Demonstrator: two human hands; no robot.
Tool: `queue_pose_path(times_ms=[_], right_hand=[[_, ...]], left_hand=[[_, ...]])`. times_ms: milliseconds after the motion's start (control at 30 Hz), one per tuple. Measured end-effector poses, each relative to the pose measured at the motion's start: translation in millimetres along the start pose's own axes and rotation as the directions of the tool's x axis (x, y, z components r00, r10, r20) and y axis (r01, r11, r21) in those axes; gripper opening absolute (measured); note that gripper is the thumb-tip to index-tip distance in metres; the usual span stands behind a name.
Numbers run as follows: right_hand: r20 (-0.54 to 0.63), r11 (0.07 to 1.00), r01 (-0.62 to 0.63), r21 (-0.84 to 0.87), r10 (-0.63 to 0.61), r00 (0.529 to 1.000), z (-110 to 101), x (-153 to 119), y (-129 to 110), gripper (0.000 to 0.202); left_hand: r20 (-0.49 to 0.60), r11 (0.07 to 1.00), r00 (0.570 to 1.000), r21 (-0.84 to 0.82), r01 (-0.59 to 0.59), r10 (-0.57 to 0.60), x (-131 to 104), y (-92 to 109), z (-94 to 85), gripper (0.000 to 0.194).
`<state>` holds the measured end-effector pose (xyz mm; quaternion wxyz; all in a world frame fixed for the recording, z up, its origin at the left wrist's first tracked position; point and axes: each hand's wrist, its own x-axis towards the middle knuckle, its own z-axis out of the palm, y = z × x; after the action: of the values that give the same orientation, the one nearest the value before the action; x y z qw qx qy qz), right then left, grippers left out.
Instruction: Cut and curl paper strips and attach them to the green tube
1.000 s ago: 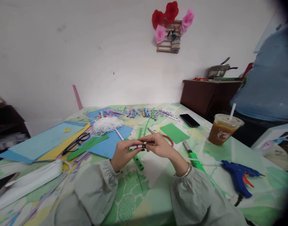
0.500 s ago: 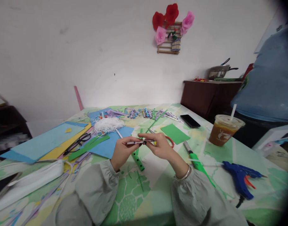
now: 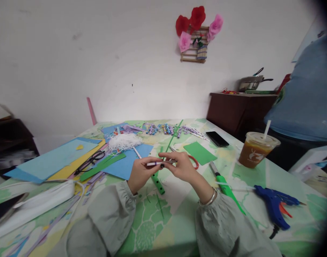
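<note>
L hand [image 3: 142, 172] & R hand [image 3: 181, 167] pinch white stick [image 3: 154, 164] (bare cloth [image 3: 179, 210] nearer table edge).

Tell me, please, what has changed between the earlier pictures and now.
The far end of the green strip swung right, then partway back left. Nothing was visibly picked up or let go: the left hand and right hand still hold the white stick. The cup stayed put.
</note>
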<state>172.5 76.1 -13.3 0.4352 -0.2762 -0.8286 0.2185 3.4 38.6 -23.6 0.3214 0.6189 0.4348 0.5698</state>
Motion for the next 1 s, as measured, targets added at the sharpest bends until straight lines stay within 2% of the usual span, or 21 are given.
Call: queue_pose_path(times_ms=[100,267,400,633,800,900,1000], right_hand=[[0.063,0.997,-0.046,0.067,0.042,0.997,-1.2,1.3,-1.8,0.03],[0.167,0.982,-0.113,0.148,0.088,0.982,-0.8,2.8,-2.3,0.035],[0.231,0.972,-0.12,0.203,0.071,0.97,-4.0,4.2,-3.1,0.035],[0.306,0.965,-0.152,0.214,0.081,0.949,-8.3,4.6,-1.6,0.033],[0.317,0.967,-0.139,0.215,0.065,0.946,-5.1,3.3,4.1,0.03],[0.261,0.978,-0.103,0.183,0.053,0.964,-2.4,3.0,5.9,0.029],[0.125,0.989,-0.082,0.121,0.067,0.99,0.1,2.6,4.8,0.029]], left_hand=[[0.018,0.998,0.999,0.043,-0.038,0.037,-0.4,1.4,0.1,0.02],[0.061,0.931,0.967,0.259,-0.256,0.249,-3.3,3.8,-0.2,0.013],[0.141,0.9,0.942,0.279,-0.334,0.306,-4.7,2.3,-0.7,0.017],[0.133,0.907,0.953,0.294,-0.302,0.274,-3.2,3.3,-1.7,0.011],[0.089,0.947,0.968,0.206,-0.247,0.234,-5.3,2.6,0.9,0.013],[0.079,0.966,0.979,0.163,-0.199,0.189,-6.1,1.9,2.8,0.012],[0.057,0.986,0.991,0.112,-0.125,0.119,-4.5,0.9,1.3,0.014]])
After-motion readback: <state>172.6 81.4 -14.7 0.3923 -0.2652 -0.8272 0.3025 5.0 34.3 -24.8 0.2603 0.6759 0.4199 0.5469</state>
